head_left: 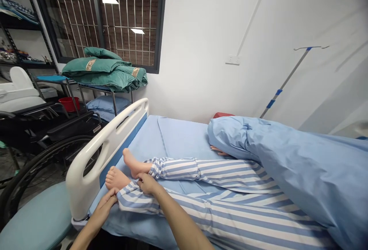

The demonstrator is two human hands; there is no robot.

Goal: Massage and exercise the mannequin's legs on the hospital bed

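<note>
Striped blue-and-white pajama trousers cover the legs of a figure lying on the bed, with both bare feet out of the cuffs. My left hand pinches the cuff of the nearer trouser leg, beside the near foot. On the upper side of that same leg, my right hand has its fingers closed on the fabric by the ankle. The far foot lies just beyond my right hand. A light blue quilt is folded back over the upper body, and part of a hand shows under its edge.
A white footboard stands at the bed's left end. Left of it are a wheelchair and a round pale-green stool top. Green folded quilts lie on a rack by the window. An IV pole leans at the right.
</note>
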